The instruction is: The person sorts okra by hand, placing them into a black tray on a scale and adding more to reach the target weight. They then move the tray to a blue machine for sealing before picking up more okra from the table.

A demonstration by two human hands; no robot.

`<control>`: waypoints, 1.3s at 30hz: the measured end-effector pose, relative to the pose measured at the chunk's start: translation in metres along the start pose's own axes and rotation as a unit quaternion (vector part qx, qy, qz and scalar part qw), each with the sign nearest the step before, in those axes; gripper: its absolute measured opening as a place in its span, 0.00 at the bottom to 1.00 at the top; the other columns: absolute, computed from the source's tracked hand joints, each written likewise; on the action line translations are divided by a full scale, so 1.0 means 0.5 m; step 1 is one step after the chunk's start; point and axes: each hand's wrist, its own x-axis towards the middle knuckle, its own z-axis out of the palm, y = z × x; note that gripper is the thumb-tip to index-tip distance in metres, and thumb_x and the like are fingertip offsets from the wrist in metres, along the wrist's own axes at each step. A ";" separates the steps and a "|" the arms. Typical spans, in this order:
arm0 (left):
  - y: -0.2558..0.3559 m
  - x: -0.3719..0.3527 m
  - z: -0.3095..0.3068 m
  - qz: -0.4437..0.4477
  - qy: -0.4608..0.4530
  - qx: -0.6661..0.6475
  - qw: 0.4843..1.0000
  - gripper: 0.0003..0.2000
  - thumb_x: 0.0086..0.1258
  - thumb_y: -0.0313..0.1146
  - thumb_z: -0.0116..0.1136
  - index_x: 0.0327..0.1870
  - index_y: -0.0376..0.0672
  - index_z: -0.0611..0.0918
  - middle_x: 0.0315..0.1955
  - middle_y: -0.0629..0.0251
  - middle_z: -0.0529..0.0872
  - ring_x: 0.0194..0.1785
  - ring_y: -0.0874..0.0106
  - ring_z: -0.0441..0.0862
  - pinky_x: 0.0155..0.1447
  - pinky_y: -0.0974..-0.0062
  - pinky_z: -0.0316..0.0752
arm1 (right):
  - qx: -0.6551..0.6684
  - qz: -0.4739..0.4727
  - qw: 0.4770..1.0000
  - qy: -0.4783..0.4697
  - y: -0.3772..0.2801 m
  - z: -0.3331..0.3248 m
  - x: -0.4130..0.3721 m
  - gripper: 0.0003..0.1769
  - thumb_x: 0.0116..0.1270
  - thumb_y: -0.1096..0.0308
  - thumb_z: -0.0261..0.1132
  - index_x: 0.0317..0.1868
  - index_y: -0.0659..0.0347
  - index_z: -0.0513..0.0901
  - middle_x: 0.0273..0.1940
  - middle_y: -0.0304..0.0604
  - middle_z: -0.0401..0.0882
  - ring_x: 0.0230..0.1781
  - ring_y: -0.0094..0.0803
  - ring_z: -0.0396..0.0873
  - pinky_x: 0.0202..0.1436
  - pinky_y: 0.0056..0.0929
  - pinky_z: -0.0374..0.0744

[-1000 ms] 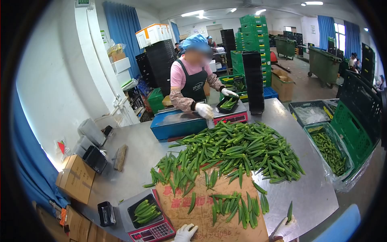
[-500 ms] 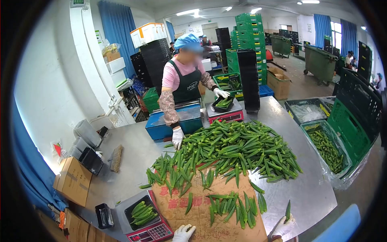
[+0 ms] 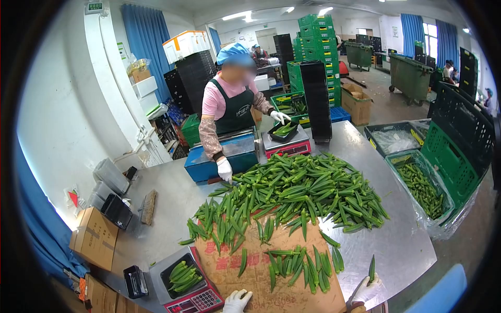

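Clearly, the right hand (image 3: 367,290) has an okra pod (image 3: 371,267) pinched at its lower end, with the pointed tip standing up, over the near right part of the table (image 3: 402,250). A light fingertip hold suits so slim a pod: firm enough to stop it slipping through the glove, yet soft enough to spare the ridges. A slow roll between thumb and fingers would bring every side into view, and keeping the tip free of the palm should save it from snapping.

The left hand (image 3: 237,302) lies at the near edge of the cardboard (image 3: 229,276), just beside the scale (image 3: 204,300); its palm is hidden, so how far it is closed cannot be told. It would do well to keep clear of the keys and the weighing plate, since even a brushed cuff could upset a reading.

More pods lie in a loose group (image 3: 312,274) on the cardboard, between the two hands, and a big heap (image 3: 323,193) spreads beyond them. Working from the loose group, one pod at a time, looks easier than pulling from the tangled heap. In the black tray (image 3: 165,276) on the scale, the pods lie roughly side by side; matching their direction would help them nest neatly and keep the tips from bending against the rim.
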 end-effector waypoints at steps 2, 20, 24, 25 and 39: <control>0.002 -0.001 -0.001 0.000 0.000 0.002 1.000 0.57 0.41 0.34 0.79 0.80 0.46 0.59 0.76 0.48 0.60 0.78 0.43 0.55 0.77 0.48 0.57 | -0.005 0.012 1.000 -0.010 -0.006 -0.004 0.001 0.21 0.62 0.74 0.68 0.56 0.68 0.81 0.44 0.51 0.77 0.45 0.49 0.79 0.51 0.43 0.77; 0.003 0.001 0.001 0.001 0.004 -0.004 1.000 0.57 0.42 0.35 0.78 0.80 0.46 0.59 0.75 0.48 0.60 0.78 0.43 0.55 0.77 0.48 0.56 | 0.014 0.000 1.000 -0.001 0.012 0.008 -0.001 0.20 0.63 0.74 0.67 0.56 0.67 0.81 0.43 0.49 0.76 0.40 0.44 0.77 0.45 0.40 0.76; 0.000 0.002 0.004 0.001 0.003 0.000 1.000 0.57 0.42 0.35 0.78 0.80 0.46 0.59 0.75 0.48 0.60 0.78 0.43 0.54 0.78 0.49 0.56 | -0.010 -0.002 1.000 -0.002 0.002 0.000 0.001 0.20 0.62 0.73 0.67 0.56 0.66 0.82 0.42 0.48 0.76 0.40 0.44 0.77 0.45 0.40 0.76; -0.001 0.002 0.005 0.002 0.005 -0.001 1.000 0.57 0.42 0.35 0.78 0.80 0.46 0.59 0.75 0.48 0.60 0.78 0.42 0.54 0.78 0.49 0.56 | -0.010 0.008 1.000 -0.009 -0.004 -0.003 0.002 0.20 0.62 0.73 0.68 0.56 0.66 0.82 0.42 0.49 0.76 0.40 0.45 0.77 0.45 0.40 0.76; -0.007 0.001 0.008 0.007 -0.001 -0.012 1.000 0.57 0.43 0.35 0.78 0.80 0.46 0.58 0.76 0.48 0.58 0.79 0.43 0.52 0.78 0.49 0.54 | 0.034 0.013 0.999 -0.004 -0.019 -0.011 -0.002 0.19 0.63 0.74 0.66 0.55 0.68 0.81 0.45 0.52 0.76 0.47 0.49 0.78 0.54 0.43 0.76</control>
